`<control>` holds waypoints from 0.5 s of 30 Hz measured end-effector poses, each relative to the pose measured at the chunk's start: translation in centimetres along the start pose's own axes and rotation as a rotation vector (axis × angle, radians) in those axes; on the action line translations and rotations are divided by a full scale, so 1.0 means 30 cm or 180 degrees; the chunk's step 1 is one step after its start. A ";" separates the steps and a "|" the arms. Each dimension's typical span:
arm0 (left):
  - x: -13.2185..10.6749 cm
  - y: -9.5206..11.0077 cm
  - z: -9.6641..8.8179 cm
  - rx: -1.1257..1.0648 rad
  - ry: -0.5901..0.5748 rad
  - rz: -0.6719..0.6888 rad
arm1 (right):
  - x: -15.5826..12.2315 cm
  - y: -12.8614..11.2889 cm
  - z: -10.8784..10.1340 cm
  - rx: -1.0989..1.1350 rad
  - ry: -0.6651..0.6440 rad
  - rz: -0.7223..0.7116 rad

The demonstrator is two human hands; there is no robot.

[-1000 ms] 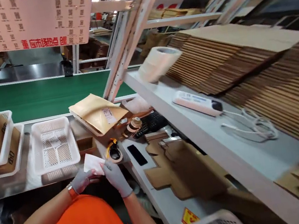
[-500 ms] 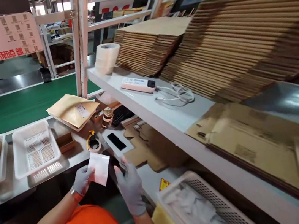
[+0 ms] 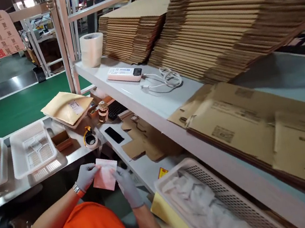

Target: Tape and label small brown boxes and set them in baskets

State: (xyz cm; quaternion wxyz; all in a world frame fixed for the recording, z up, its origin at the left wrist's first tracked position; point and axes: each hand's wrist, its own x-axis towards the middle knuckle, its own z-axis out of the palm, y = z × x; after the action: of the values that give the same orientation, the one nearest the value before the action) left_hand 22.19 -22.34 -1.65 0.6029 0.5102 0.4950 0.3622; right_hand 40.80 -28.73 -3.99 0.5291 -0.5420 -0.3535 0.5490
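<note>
My left hand, in a grey glove, pinches the upper left edge of a small pale square. Whether it is a paper slip or a thin packet I cannot tell. At its right side, my gloved right hand has closed in, thumb and fingers on the edge. The square hangs tilted in front of my orange shirt, below the bench edge. Just beyond it on the bench lies a tape dispenser with a yellow part. A dark phone rests to the right of that.
White baskets stand on the left bench, near padded envelopes and a jar. A shelf carries tape rolls, a power strip and stacked cardboard. Below, a basket holds white packets. A green conveyor runs behind.
My right hand has moved from beside the pale square onto its right edge. My left hand still holds it. The view has shifted right and down.
</note>
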 end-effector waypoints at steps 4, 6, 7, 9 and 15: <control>-0.004 -0.002 0.019 0.0183 0.0052 0.0058 | -0.022 0.025 -0.012 -0.1314 0.1440 -0.1029; -0.014 -0.004 0.029 0.0233 0.0012 0.0109 | -0.031 0.024 -0.001 -0.2003 0.1509 -0.1754; -0.020 -0.005 0.033 0.0259 -0.0038 0.0141 | -0.033 0.020 0.006 -0.2300 0.1289 -0.2040; -0.033 -0.005 0.036 0.0343 -0.0177 0.0240 | -0.030 0.008 0.020 -0.2803 0.0812 -0.2342; -0.070 0.009 0.022 0.1188 -0.0515 0.0933 | -0.025 -0.023 0.022 -0.3500 0.0377 -0.2320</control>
State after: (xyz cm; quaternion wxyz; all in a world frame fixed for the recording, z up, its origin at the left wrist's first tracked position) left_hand 22.32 -24.43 -0.93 0.4770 0.7064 0.4241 0.3059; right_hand 40.18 -29.21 -3.05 0.3457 -0.6081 -0.7133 0.0436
